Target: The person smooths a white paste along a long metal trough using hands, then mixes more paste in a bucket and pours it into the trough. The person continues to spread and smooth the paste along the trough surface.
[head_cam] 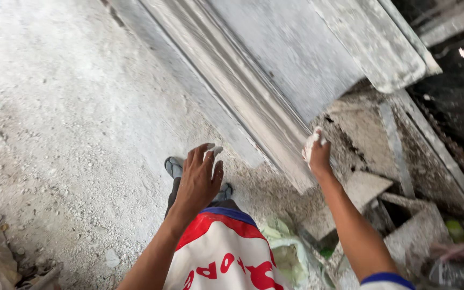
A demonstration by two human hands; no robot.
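Dusty concrete floor [65, 107], strewn with grit and rubble. Long grey moulded slab [253, 102], a cornice-like cast piece coated in white dust, runs diagonally from top centre to its lower end near the right hand; it appears rigid, heavy and likely brittle at its edges, best gripped under the thick stepped profile rather than the thin lip. Broken flat fragments [366, 188] lie stacked at lower right. Left hand [198, 180]: fingers spread wide, holding nothing, hovering above the floor. Right hand [318, 156]: closed around a small white crumpled rag [311, 140], pressed against the slab's lower end. Grey sandal [173, 167] beneath the left hand.
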